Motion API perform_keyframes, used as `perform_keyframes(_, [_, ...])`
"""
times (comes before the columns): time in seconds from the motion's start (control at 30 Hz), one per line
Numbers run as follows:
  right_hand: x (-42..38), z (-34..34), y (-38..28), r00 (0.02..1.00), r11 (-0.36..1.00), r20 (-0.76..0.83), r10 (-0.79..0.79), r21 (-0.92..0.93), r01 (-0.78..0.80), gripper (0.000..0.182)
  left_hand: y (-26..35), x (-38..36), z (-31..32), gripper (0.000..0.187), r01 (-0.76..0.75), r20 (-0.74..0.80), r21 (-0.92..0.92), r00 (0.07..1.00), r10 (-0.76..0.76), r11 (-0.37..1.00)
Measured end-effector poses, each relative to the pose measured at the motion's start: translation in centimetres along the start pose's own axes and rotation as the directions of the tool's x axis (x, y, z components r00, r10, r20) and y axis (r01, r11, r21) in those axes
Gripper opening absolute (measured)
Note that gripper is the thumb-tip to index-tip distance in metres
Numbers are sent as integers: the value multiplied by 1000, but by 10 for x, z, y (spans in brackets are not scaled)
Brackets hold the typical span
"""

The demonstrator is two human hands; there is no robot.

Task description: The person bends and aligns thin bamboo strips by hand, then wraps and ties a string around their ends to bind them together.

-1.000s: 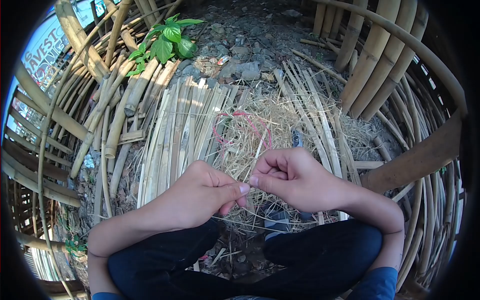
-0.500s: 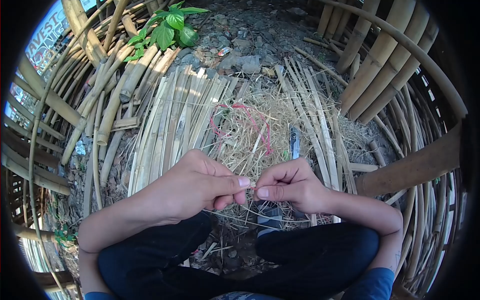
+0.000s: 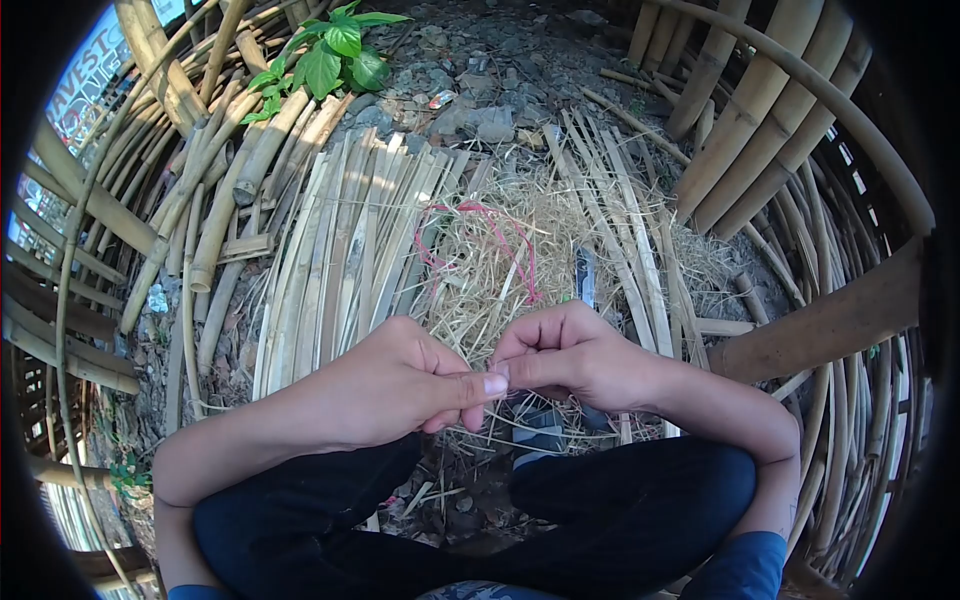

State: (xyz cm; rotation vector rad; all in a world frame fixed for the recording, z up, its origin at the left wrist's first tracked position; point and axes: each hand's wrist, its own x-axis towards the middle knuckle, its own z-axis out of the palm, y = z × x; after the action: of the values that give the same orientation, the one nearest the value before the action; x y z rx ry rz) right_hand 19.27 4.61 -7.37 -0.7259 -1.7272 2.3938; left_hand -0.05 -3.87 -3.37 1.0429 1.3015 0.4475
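Observation:
My left hand (image 3: 410, 388) and my right hand (image 3: 585, 362) meet above the near edge of the shavings, both with thumb and forefinger pinched. Their fingertips touch and cover most of what they hold; a thin pinkish-red string showed between them a moment ago. Beyond them, a loose length of pink string (image 3: 533, 265) lies looped over a heap of pale bamboo shavings (image 3: 470, 290). A narrow, flat, blade-like tool (image 3: 585, 277) rests on the heap, just past my right hand.
Split bamboo strips (image 3: 345, 240) lie to the left, and more strips (image 3: 628, 245) to the right. Thick bamboo poles (image 3: 775, 115) stand at the right; stacked poles (image 3: 215, 215) fill the left. Behind are grey stones (image 3: 480, 90) and a green plant (image 3: 325, 65).
My hands have come closer together until the fingertips touch, with the right moving slightly left and up. The string strand between them is now hidden. The view has shifted slightly.

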Motion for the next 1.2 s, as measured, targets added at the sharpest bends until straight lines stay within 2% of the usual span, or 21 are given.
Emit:
perform_keyframes(0.13, [1, 3, 0, 994, 992, -40, 104, 81, -101, 12, -4, 3, 1, 34, 12, 32, 11, 999, -12, 1000])
perform_keyframes(0.37, [-3, 1, -17, 934, 947, -153, 322, 68, -315, 17, -8, 10, 5, 34, 35, 38, 89, 999, -38, 995])
perform_keyframes(0.43, [-4, 3, -18, 952, 967, -183, 246, -25, -254, 18, -9, 11, 6, 33, 35, 36, 110, 999, -39, 993])
perform_keyframes(0.57, [-9, 11, -22, 965, 983, -214, 153, -66, -171, 18, -16, 15, 4, 32, 5, 1, 8, 1000, -5, 1000])
perform_keyframes(0.63, [-12, 14, -24, 973, 997, -226, 45, -52, -58, 18, -15, 15, 3, 32, 0, -19, -34, 1000, -1, 999])
perform_keyframes(0.7, [-13, 12, -21, 981, 998, -196, 3, -65, -16, 18, -9, 12, 1, 31, 40, -5, -211, 999, -42, 977])
perform_keyframes(0.77, [-14, 10, -20, 986, 997, -166, -36, -75, 23, 18, -10, 12, 1, 31, 62, -3, -214, 998, -65, 975])
perform_keyframes(0.87, [-17, 12, -22, 983, 997, -170, -65, 16, 69, 19, -11, 15, 2, 30, 113, -9, -202, 993, -118, 973])
perform_keyframes(0.93, [-17, 16, -25, 986, 990, -111, -124, -80, 116, 19, -11, 16, 4, 30, 147, -18, -186, 988, -153, 972])
perform_keyframes(1.07, [-18, 16, -22, 988, 990, -118, -97, -110, 84, 18, -13, 16, 4, 27, 129, -37, -211, 989, -140, 969])
perform_keyframes(1.13, [-17, 18, -14, 970, 972, -101, -222, -103, 212, 17, -11, 16, 3, 26, 129, -48, -203, 989, -141, 971])
perform_keyframes(1.2, [-19, 21, -15, 976, 973, -82, -203, -132, 191, 15, -7, 14, 4, 24, 112, -63, -190, 990, -126, 975])
